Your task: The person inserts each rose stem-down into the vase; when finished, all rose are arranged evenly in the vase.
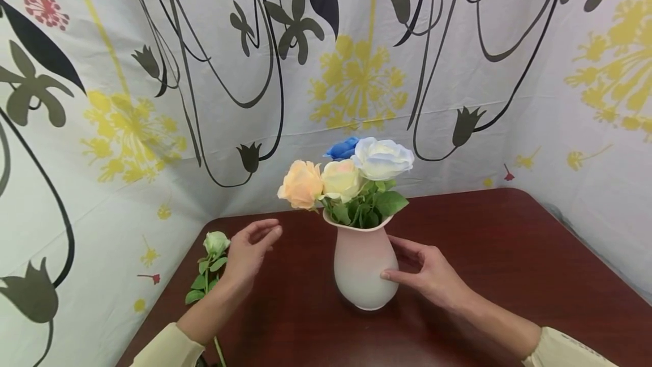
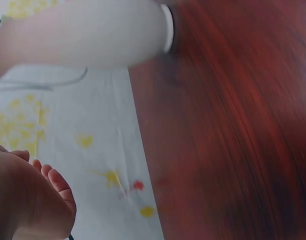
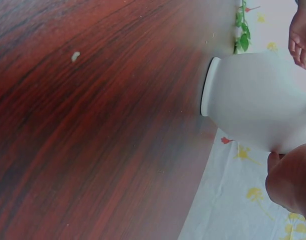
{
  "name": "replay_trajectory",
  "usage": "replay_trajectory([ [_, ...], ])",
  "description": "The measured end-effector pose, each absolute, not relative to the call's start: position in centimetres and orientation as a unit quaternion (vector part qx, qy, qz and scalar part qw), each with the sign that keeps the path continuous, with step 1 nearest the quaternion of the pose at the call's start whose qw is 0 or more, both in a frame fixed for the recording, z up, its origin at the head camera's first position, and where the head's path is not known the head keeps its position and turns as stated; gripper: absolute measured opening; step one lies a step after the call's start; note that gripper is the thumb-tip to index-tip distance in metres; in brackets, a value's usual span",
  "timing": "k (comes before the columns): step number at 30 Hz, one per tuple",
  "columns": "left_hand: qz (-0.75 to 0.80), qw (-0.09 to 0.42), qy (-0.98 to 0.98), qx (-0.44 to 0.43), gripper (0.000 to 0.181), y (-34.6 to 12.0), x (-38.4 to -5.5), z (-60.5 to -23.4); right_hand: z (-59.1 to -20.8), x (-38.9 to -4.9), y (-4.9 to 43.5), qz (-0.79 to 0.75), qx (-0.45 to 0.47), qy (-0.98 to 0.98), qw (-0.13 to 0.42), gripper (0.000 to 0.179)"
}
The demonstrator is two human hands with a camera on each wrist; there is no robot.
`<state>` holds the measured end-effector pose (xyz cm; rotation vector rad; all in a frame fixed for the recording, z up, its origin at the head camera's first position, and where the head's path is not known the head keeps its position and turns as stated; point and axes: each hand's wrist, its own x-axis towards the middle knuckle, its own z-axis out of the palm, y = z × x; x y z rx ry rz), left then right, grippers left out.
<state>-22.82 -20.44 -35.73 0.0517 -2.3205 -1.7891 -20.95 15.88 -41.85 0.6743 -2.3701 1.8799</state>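
Note:
A pale pink-and-white vase (image 1: 364,271) stands upright on the dark red wooden table. In it are a peach rose (image 1: 301,184), a cream rose (image 1: 341,180), a white-blue rose (image 1: 383,158) and a blue flower (image 1: 342,148), with green leaves. My right hand (image 1: 433,276) holds the vase's right side, thumb at the front and fingers partly hidden behind. Left of the vase, my left hand (image 1: 249,251) hovers with loosely bent fingers and nothing in it. Beneath the left forearm lies a single pale green-white rose (image 1: 216,243), its stem partly covered. The right wrist view shows the vase (image 3: 258,95) close up.
The table (image 1: 484,242) has its far edge along a hanging white cloth (image 1: 326,95) printed with flowers. This cloth also closes in the left and right sides. A small pale speck (image 3: 75,56) is on the tabletop in the right wrist view.

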Motion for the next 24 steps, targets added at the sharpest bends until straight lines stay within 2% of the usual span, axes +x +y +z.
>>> replay_trajectory([
  [12,-0.539,0.134,-0.826,0.094,0.040,-28.6,-25.5,-36.9,-41.8,-21.1,15.9,0.601,0.219,-0.769,0.026,0.075],
  [20,-0.505,0.162,-0.835,0.145,0.043,-34.1,-26.8,-38.9,-41.8,-21.1,15.9,0.601,0.218,-0.769,0.027,0.075],
  [24,-0.490,0.158,-0.840,0.172,0.043,-36.0,-27.3,-39.7,-41.9,-21.0,15.9,0.602,0.217,-0.768,0.025,0.075],
])
